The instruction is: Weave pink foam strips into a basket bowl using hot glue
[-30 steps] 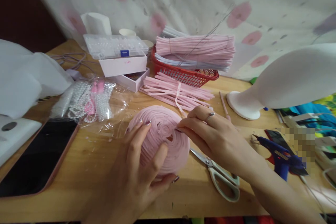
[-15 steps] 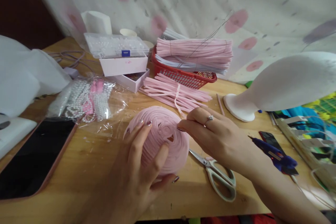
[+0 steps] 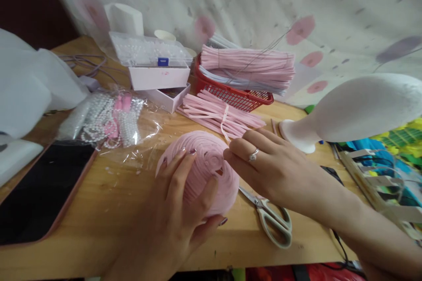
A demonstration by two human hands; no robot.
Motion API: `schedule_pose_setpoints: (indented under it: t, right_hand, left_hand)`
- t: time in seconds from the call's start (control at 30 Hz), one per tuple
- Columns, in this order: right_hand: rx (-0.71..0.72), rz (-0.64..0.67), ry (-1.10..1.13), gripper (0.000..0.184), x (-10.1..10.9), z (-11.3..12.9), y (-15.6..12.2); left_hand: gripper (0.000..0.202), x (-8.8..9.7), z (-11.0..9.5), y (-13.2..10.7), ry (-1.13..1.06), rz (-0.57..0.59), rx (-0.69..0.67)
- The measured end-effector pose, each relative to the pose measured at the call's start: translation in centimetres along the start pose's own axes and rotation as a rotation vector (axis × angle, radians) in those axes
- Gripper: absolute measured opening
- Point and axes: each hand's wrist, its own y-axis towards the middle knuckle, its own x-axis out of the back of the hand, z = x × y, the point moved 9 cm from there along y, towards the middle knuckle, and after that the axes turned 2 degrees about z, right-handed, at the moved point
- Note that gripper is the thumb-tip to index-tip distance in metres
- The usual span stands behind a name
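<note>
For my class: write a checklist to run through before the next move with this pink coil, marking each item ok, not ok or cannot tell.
1. Left hand holding the pink coil: ok, spread across it.
2. Right hand gripping something: cannot tell; its grasp is hidden.
3. Coil fully closed near its centre: not ok, a gap shows.
4. Scissors put down: ok, lying on the table beside the coil.
5. Pink strip bundle bound: ok, a pale band wraps it.
</note>
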Motion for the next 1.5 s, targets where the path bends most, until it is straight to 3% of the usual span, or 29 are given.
schedule_pose_setpoints:
  t: [0.13, 0.27, 0.37, 0.57, 0.93, 1.1, 1.2, 1.33, 1.5]
  right_hand:
    - [0.148, -0.001, -0.125, 0.036, 0.3, 1.4, 1.0]
    - [0.184, -0.026, -0.138, 0.039, 0.4, 2.0, 1.6]
    - [0.172, -0.007, -0.126, 0.037, 0.6, 1.7, 1.6]
    - [-0.029, 0.036, -0.026, 0.023, 1.7, -1.0, 0.2]
    - [0.026, 0.009, 0.043, 0.027, -0.2, 0.0, -0.9]
    - [0.016, 0.010, -0.009, 0.030, 0.4, -0.6, -1.3]
    - [0.025, -0.059, 0.001, 0.027, 0.9, -0.4, -1.8]
    - [-0.144, -0.206, 0.118, 0.020, 0.5, -1.1, -3.8]
    - [-0.446, -0.334, 0.331, 0.008, -2.3, -1.7, -8.7]
  left_hand:
    - [0.055, -0.2, 0.2, 0.1, 0.009, 0.030, 0.012]
    - [0.055, 0.1, 0.0, 0.2, 0.002, -0.032, -0.036]
    - [0.054, 0.0, 0.0, 0.2, 0.025, -0.030, -0.040]
    - [0.050, 0.2, -0.1, 0.4, 0.020, -0.042, -0.038]
    - [0.053, -0.2, 0.2, -0.1, -0.021, -0.005, -0.006]
    - [0.053, 0.4, 0.5, -0.1, -0.068, 0.006, -0.012]
    - [0.053, 1.0, 1.0, 0.0, -0.115, 0.016, -0.016]
    - [0.044, 1.7, 1.7, 1.1, -0.116, 0.094, -0.051]
    - [0.039, 2.0, 1.6, 3.0, -0.072, 0.178, -0.169]
